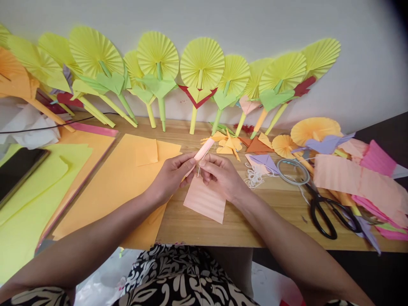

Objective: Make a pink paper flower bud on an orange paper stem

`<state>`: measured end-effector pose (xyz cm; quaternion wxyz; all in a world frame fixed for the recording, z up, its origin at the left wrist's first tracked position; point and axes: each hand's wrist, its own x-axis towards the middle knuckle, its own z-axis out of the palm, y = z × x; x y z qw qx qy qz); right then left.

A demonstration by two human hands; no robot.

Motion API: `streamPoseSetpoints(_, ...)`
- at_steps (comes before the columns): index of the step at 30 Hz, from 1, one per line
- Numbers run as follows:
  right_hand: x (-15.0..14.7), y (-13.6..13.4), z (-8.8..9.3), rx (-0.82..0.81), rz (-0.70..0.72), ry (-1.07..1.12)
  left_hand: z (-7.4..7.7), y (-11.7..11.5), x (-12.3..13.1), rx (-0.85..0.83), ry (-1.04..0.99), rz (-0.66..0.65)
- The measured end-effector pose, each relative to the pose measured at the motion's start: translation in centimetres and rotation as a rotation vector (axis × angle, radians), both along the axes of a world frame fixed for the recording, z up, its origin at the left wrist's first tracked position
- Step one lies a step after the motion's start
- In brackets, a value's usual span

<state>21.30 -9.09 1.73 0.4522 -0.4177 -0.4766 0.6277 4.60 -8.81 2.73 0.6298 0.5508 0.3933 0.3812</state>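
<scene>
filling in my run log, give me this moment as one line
left hand: holds pink strip | right hand: pinches thread at strip | pink sheet under hands | scissors at right on table

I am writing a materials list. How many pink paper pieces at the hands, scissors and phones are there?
Folded pink paper strip, gripped by left hand and right hand: 1
Pleated pink paper sheet: 1
Black-handled metal scissors: 1
Dark flat phone: 1
Total: 4
</scene>
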Motion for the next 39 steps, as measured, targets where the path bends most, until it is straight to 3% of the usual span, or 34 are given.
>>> streamPoseSetpoints(11, -0.1, 0.1, -0.7, 0.030, 0.023, -0.052, -0.2, 0.0, 0.1, -0.053, -0.018, -0.004)
streamPoseSetpoints(20, -0.1, 0.2, -0.8, 0.077, 0.025, -0.122, 0.2, 0.0, -0.1, 0.008, -0.031, -0.089)
streamPoseSetpoints(29, -0.1, 0.4, -1.3, 0.103, -0.007, -0.146, -0.5, 0.3, -0.2, 0.020, 0.005, -0.110)
streamPoseSetpoints(39, 0.2, 0.2, -1.2, 0.125, 0.003, -0.115, 0.5, 0.2, -0.2, 0.116, 0.087, -0.126)
